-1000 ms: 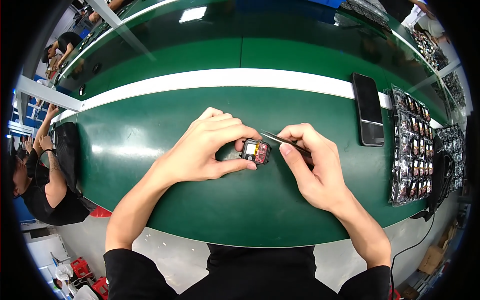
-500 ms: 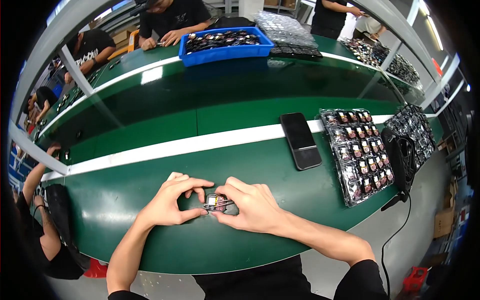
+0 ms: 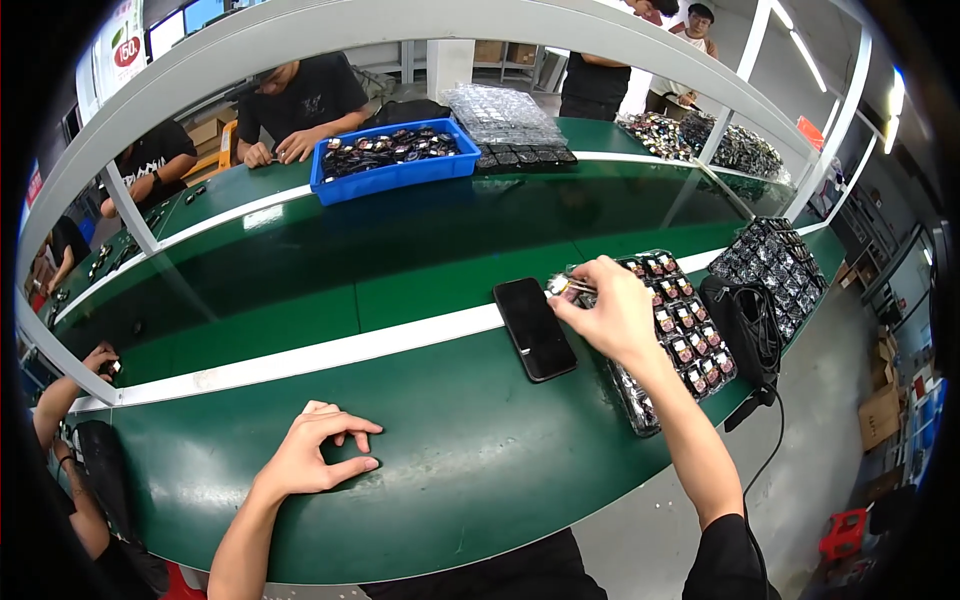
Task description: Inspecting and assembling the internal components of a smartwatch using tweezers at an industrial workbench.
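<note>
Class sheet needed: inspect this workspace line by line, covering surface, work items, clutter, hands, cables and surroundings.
Surface: glossy green table, white strip along its far side.
Work items: small device and tweezers at the right hand's fingertips, details partly hidden; tray holding rows of small devices.
Clutter: phone left of the tray; black bag right of it.
Hands: left open, holding nothing; right pinching, by the tray's left side.
Cables: black cable coiled at the bag, one length hanging down.
Surroundings: filled blue bin opposite; co-workers; red stool.
</note>
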Motion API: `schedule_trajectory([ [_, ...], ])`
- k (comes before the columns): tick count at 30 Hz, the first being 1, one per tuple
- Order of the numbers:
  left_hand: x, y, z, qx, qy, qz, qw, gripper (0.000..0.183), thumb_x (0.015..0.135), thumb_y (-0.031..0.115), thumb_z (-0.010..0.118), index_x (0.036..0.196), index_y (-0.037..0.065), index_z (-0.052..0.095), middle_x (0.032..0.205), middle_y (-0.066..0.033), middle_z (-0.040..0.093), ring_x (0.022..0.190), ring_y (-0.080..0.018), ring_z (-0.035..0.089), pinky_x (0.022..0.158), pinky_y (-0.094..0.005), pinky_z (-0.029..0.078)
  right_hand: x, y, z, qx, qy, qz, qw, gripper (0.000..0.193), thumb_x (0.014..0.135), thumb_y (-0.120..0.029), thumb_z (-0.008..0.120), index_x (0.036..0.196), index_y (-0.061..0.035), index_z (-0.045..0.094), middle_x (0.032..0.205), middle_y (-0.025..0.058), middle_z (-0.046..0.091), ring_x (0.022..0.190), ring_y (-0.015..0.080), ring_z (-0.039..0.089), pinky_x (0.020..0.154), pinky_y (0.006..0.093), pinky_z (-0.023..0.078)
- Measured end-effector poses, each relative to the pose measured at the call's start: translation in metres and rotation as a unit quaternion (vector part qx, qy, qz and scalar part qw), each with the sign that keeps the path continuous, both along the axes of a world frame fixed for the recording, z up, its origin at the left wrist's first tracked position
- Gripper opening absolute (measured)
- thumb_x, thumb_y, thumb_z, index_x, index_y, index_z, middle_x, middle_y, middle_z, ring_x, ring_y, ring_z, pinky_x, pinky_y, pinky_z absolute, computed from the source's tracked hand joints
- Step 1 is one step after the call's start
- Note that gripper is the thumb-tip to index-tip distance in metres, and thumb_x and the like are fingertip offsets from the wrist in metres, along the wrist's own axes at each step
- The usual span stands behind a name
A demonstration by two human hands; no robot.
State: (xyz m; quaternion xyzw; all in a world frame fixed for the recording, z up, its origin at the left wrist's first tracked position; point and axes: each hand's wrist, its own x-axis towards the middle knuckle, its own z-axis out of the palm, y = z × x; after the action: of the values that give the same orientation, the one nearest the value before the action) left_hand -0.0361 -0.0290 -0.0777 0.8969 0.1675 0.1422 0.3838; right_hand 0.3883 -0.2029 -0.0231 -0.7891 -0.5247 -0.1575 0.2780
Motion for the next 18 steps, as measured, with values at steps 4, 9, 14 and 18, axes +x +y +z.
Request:
schedule_trajectory([
  [4, 0.004, 0.0, 0.0, -0.006, -0.003, 0.004, 1.0, 0.041, 0.079, 0.02, 0.1, 0.117, 0.016, 0.087, 0.09, 0.0057, 0.077, 0.08, -0.0153, 0.057, 0.099, -0.0355, 0.044, 0.048, -0.009, 0.001, -0.05, -0.009, -0.096, 0.994, 0.048, 0.083, -0.047, 0.092, 0.097, -0.0027, 0.08, 0.101, 0.0136, 0.078, 0.098, 0.0348, 0.079, 0.086, 0.0466, 0.063],
  [9, 0.003, 0.001, 0.0, -0.002, 0.0, 0.006, 1.0, 0.038, 0.081, 0.02, 0.098, 0.117, 0.016, 0.087, 0.09, 0.0065, 0.077, 0.079, -0.0148, 0.057, 0.099, -0.0353, 0.044, 0.061, -0.007, -0.007, -0.075, -0.013, -0.134, 0.988, 0.056, 0.083, -0.056, 0.092, 0.099, -0.0025, 0.084, 0.101, 0.0145, 0.078, 0.099, 0.0359, 0.079, 0.089, 0.0474, 0.063],
  [14, -0.001, 0.0, 0.003, 0.001, -0.006, -0.003, 1.0, 0.035, 0.085, 0.02, 0.096, 0.118, 0.016, 0.086, 0.089, 0.0084, 0.078, 0.078, -0.0141, 0.056, 0.099, -0.0345, 0.044, 0.046, -0.01, 0.009, 0.023, 0.024, -0.063, 0.997, 0.04, 0.094, -0.04, 0.088, 0.093, -0.0001, 0.082, 0.085, 0.0134, 0.074, 0.084, 0.0339, 0.075, 0.077, 0.0457, 0.058],
  [18, -0.009, 0.002, -0.002, 0.001, -0.005, -0.013, 1.0, 0.031, 0.094, 0.025, 0.091, 0.123, 0.016, 0.085, 0.091, 0.0093, 0.078, 0.079, -0.0144, 0.056, 0.098, -0.0346, 0.044, -0.014, 0.002, 0.008, 0.067, 0.147, 0.078, 0.984, 0.024, 0.093, -0.018, 0.089, 0.092, 0.0039, 0.078, 0.078, 0.0139, 0.07, 0.069, 0.0263, 0.071, 0.068, 0.0386, 0.054],
])
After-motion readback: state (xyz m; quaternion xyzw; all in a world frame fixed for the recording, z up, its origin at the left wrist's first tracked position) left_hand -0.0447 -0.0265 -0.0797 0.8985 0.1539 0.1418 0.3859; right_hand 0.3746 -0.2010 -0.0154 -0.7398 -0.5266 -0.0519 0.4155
